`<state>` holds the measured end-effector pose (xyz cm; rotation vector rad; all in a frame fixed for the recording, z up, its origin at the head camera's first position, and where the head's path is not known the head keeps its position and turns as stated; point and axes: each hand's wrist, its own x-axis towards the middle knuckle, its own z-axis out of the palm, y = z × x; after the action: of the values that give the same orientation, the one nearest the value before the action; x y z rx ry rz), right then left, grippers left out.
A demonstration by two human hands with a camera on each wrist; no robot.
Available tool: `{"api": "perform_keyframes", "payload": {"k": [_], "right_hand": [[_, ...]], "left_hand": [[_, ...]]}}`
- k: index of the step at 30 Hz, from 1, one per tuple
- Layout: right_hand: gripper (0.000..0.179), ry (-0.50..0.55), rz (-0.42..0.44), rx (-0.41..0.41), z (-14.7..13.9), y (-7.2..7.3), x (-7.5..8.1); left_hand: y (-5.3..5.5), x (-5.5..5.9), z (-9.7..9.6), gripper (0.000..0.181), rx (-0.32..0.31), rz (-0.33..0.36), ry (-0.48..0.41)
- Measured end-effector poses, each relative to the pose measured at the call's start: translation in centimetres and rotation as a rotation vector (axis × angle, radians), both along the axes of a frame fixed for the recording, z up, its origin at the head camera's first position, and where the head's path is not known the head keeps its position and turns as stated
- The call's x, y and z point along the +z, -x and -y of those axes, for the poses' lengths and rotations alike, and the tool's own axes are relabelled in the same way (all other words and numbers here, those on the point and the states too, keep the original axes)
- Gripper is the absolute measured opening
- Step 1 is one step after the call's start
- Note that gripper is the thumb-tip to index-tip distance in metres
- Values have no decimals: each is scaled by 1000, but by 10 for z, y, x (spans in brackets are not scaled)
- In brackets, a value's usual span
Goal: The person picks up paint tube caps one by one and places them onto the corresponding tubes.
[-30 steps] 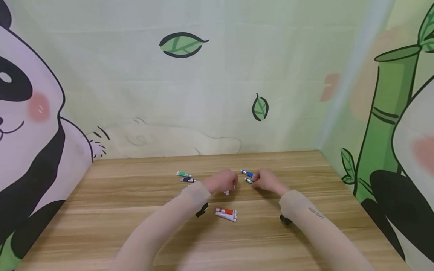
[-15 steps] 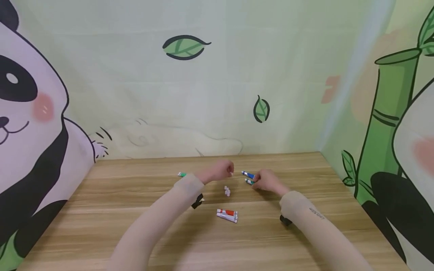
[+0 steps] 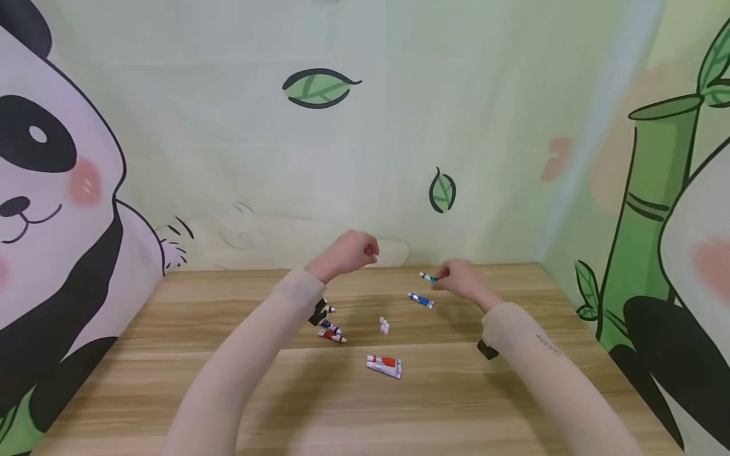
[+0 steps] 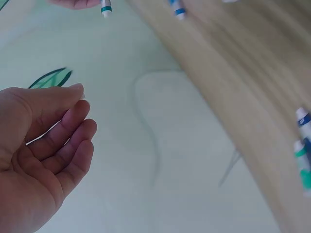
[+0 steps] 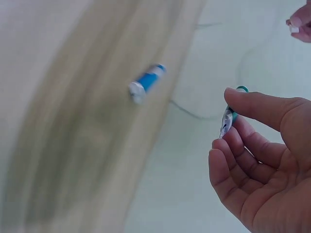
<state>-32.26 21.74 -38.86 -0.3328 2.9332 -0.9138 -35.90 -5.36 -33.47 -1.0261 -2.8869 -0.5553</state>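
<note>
My left hand (image 3: pixel 348 252) is raised over the table's back edge and pinches a small white piece, like a tube cap (image 5: pixel 294 28), between thumb and forefinger. Its other fingers are loosely curled. To the right, my right hand (image 3: pixel 461 278) pinches a small green paint tube (image 3: pixel 428 277) by its crimped end. The tube's white-capped end (image 4: pixel 106 9) points left, away from the palm. Just in front of that hand lies a blue paint tube (image 3: pixel 421 300). A cluster of small white pieces (image 3: pixel 384 325) sits on the table between the hands.
Near the front, a red tube (image 3: pixel 388 361) and a white tube (image 3: pixel 384 369) lie side by side. Several tubes, among them a dark red one (image 3: pixel 332 336), lie beside my left forearm, which partly hides them. A printed panda cloth (image 3: pixel 228 158) stands behind the wooden table (image 3: pixel 433 405).
My left hand has risen up and left, away from the white cluster. The right hand has lifted the green tube off the table, while the blue tube stays lying there.
</note>
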Motion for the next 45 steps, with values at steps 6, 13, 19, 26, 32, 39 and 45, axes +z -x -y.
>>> {"api": "perform_keyframes", "payload": {"k": [6, 13, 19, 26, 32, 39, 45], "right_hand": [[20, -26, -80, -4, -4, -1, 22], [22, -32, -96, 5, -5, -9, 36], [21, 0, -129, 11, -6, -23, 52], [19, 11, -185, 31, -5, -41, 71], [18, 43, -245, 71, -2, -59, 89], [17, 69, -321, 106, 0, -78, 103], [15, 79, -349, 118, 1, -88, 109]], "left_hand": [[-1, 21, 9, 18, 34, -15, -34], [-10, 34, 20, 19, 44, -8, -83], [-23, 45, 30, 17, 28, -59, -142], [-46, 64, 46, 18, 29, -135, -238], [-65, 77, 62, 17, 48, -234, -314], [-86, 84, 82, 18, 56, -263, -406], [-101, 86, 85, 21, 65, -192, -472]]}}
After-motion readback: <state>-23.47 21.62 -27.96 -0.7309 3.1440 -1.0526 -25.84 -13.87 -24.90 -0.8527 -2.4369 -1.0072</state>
